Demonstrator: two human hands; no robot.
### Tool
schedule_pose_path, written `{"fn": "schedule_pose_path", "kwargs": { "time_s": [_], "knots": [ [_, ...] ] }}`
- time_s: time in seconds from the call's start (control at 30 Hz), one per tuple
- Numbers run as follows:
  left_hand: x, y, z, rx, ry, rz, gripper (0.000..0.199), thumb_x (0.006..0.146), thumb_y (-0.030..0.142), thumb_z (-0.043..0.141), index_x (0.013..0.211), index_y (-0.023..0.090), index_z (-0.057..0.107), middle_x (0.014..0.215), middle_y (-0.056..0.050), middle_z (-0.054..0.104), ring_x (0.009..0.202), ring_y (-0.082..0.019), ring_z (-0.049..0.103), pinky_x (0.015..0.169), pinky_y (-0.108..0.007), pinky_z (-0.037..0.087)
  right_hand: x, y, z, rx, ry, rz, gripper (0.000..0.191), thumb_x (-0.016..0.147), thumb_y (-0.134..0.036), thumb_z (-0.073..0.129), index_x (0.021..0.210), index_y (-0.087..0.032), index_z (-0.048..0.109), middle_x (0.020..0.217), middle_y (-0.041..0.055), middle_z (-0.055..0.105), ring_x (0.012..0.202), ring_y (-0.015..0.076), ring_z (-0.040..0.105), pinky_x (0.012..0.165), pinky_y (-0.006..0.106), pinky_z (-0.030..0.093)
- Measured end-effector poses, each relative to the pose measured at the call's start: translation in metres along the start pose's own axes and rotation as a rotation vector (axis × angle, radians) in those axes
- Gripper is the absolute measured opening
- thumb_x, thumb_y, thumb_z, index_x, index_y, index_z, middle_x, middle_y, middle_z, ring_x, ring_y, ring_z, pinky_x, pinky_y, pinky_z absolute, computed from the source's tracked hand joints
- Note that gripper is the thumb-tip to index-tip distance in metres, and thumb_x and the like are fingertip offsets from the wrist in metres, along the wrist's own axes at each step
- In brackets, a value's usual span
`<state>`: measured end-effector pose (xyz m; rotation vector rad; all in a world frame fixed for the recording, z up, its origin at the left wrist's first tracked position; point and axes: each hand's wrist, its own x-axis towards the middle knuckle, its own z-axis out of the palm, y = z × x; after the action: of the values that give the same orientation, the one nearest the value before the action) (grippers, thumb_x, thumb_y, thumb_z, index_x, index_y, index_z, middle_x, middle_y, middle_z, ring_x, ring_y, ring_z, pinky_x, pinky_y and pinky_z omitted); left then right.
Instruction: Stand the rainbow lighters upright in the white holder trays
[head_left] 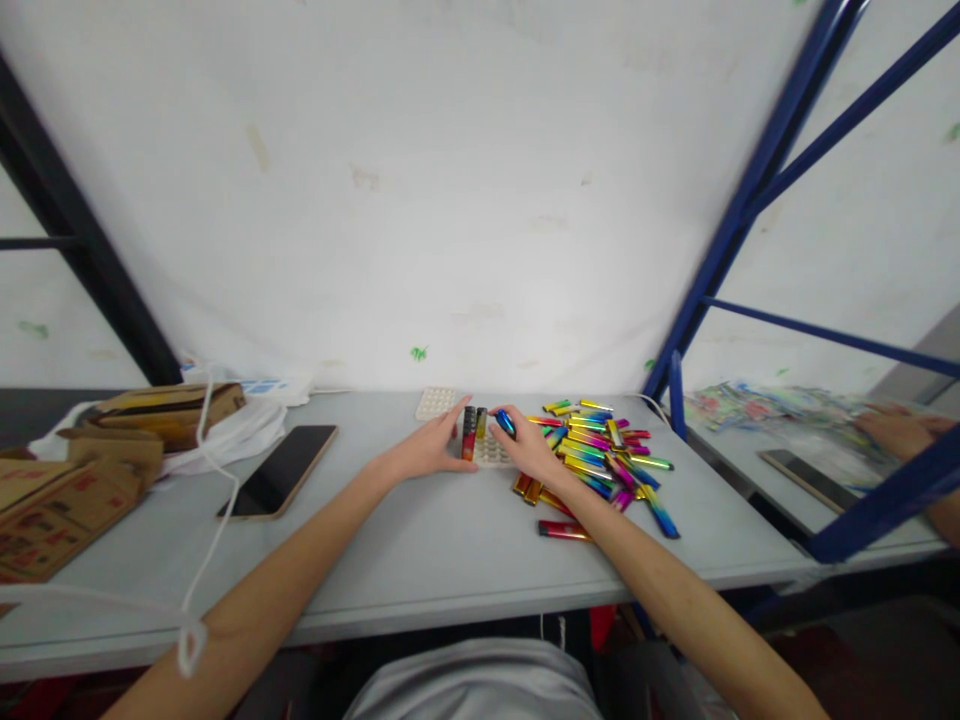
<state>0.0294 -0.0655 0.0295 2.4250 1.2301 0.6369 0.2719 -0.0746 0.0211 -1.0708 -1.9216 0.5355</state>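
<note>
My left hand (433, 447) curves around the left end of a cream tray with round holes (491, 453), thumb at its near edge and fingers toward the far edge. Inside that curve, several shiny lighters with black tops (469, 432) stand upright in the tray, red and yellow ones among them. Over the tray's right part, my right hand (531, 447) pinches a blue lighter (505, 424), held tilted. Loose metallic lighters in many colours (592, 450) lie heaped just right of this hand. A red lighter (562, 530) lies by my right forearm.
A second holed tray (435, 402) lies by the wall. Left are a phone (281, 470), cardboard boxes (82, 490) and a white cord (219, 465). A blue metal frame (720, 260) rises at right; beyond it are another person's hand (896, 432) and another phone (806, 478).
</note>
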Motion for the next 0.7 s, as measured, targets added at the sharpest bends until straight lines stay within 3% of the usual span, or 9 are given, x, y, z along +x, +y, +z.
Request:
{"fn": "schedule_pose_path", "kwargs": {
  "time_s": [0.2, 0.33, 0.47, 0.6, 0.7],
  "knots": [
    [-0.001, 0.002, -0.001, -0.042, 0.014, 0.027, 0.135, 0.073, 0.064, 0.086, 0.172, 0.026, 0.004, 0.127, -0.012, 0.064, 0.105, -0.029, 0.066, 0.094, -0.039, 0.052, 0.001, -0.002, -0.002, -0.025, 0.024, 0.0, 0.03, 0.102, -0.043, 0.053, 0.121, -0.022, 0.061, 0.098, 0.0037, 0.07, 0.086, 0.0212, 0.064, 0.084, 0.033, 0.047],
    [0.0, 0.0, 0.001, -0.068, 0.014, 0.057, 0.121, 0.075, 0.062, 0.086, 0.17, 0.03, 0.019, 0.137, -0.014, 0.061, 0.11, -0.03, 0.064, 0.096, -0.042, 0.053, 0.001, -0.003, -0.001, -0.063, 0.008, 0.044, 0.03, 0.104, -0.051, 0.049, 0.104, -0.023, 0.059, 0.089, 0.0017, 0.066, 0.082, 0.0213, 0.062, 0.077, 0.032, 0.044],
    [0.0, -0.002, 0.003, -0.086, 0.024, 0.068, 0.118, 0.075, 0.061, 0.087, 0.168, 0.028, 0.024, 0.132, -0.013, 0.064, 0.104, -0.029, 0.065, 0.095, -0.043, 0.053, 0.001, -0.005, -0.001, -0.067, 0.018, 0.071, 0.033, 0.105, -0.055, 0.043, 0.097, -0.025, 0.052, 0.08, -0.0016, 0.059, 0.079, 0.0208, 0.059, 0.073, 0.03, 0.041],
    [0.001, -0.005, 0.005, -0.104, 0.027, 0.034, 0.132, 0.073, 0.061, 0.087, 0.172, 0.025, 0.008, 0.118, -0.009, 0.067, 0.094, -0.026, 0.066, 0.093, -0.042, 0.053, 0.001, -0.008, -0.002, -0.06, 0.002, 0.069, 0.036, 0.106, -0.056, 0.041, 0.09, -0.025, 0.05, 0.076, -0.0028, 0.056, 0.076, 0.0193, 0.055, 0.072, 0.029, 0.039],
    [0.003, -0.008, 0.007, -0.081, 0.044, 0.023, 0.132, 0.071, 0.062, 0.088, 0.171, 0.021, 0.013, 0.121, -0.011, 0.067, 0.103, -0.03, 0.066, 0.097, -0.044, 0.053, 0.001, -0.011, -0.003, -0.048, -0.016, 0.062, 0.041, 0.105, -0.059, 0.041, 0.084, -0.024, 0.049, 0.074, -0.0031, 0.055, 0.075, 0.018, 0.054, 0.071, 0.028, 0.037]
  ]
}}
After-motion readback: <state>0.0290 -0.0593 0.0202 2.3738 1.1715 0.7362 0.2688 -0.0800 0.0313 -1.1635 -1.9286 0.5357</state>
